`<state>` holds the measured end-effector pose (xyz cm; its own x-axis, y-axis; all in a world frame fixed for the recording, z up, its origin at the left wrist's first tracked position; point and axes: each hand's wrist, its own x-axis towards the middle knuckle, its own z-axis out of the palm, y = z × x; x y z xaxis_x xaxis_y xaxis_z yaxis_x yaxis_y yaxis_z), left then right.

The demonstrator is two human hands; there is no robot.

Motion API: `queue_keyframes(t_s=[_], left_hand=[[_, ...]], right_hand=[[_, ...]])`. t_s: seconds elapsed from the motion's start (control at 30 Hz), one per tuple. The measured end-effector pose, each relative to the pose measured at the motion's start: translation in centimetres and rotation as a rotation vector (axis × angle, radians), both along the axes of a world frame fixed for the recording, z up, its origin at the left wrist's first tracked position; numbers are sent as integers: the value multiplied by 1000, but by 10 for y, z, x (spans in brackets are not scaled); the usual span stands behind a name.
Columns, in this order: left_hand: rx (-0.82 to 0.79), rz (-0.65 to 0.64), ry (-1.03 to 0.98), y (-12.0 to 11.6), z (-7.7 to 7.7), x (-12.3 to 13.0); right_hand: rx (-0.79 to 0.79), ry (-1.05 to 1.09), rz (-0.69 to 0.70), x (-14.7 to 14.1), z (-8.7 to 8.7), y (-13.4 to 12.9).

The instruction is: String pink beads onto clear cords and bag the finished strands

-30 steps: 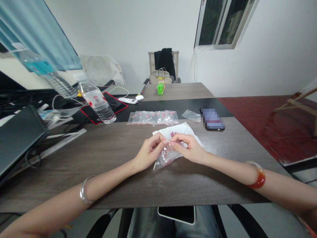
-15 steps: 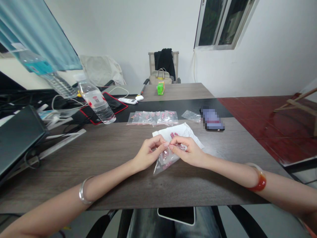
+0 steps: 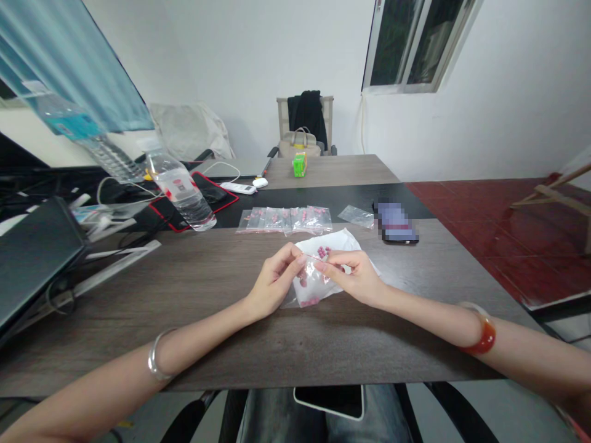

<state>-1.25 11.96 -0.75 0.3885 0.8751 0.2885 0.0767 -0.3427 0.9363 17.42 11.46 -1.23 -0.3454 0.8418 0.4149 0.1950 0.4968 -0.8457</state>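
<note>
Between both hands hangs a small clear zip bag (image 3: 314, 284) with dark pink pieces at its bottom. My left hand (image 3: 278, 280) pinches its top left corner between thumb and finger. At the top right edge, my right hand (image 3: 353, 277) pinches the bag's pink seal line. Behind the bag lies a white paper sheet (image 3: 347, 241) on the table. Several small pink pieces (image 3: 323, 251) rest on that sheet, just beyond my fingers. Farther back, several filled zip bags (image 3: 290, 219) lie in an overlapping row, and a flat clear bag (image 3: 357, 216) lies right of them.
A phone (image 3: 396, 223) lies at the right on the table (image 3: 207, 344). To the left stand two water bottles (image 3: 178, 191), a dark monitor or laptop (image 3: 41, 264) and tangled cables. A green box (image 3: 300, 165) sits far back. Another phone (image 3: 330, 400) rests on my lap.
My hands have moved slightly apart, spreading the bag's top edge between them. The bag now hangs flatter and more upright, with its bottom shifted up.
</note>
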Motion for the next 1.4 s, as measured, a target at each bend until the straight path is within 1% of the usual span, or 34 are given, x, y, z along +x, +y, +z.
queue_keyframes(t_s=[0.1,0.23,0.33,0.53,0.77,0.97,1.07,1.13,1.27,1.4], left_hand=[[36,1,-9,0,-1,-1],[68,22,-28,-1,-2,-1],[76,60,-88,-2,-2,-1],[86,68,-145,-3,-2,0],[105,66,-158,-2,-4,-2],[83,113,-198,5,-5,-3],[77,96,-164,9,-3,-2],[76,81,-153,10,-2,-2],[57,64,-119,12,5,-2],[54,100,-68,21,14,-2]], right_hand=[[22,8,14,0,0,1],[-33,22,13,2,-1,3],[-63,58,-6,3,-1,3],[-37,124,2,2,0,3],[-158,51,10,6,-1,4],[-159,17,70,6,4,4],[-175,51,85,8,7,6],[-218,98,107,9,8,9],[-354,214,188,13,8,19],[-473,307,242,18,13,34]])
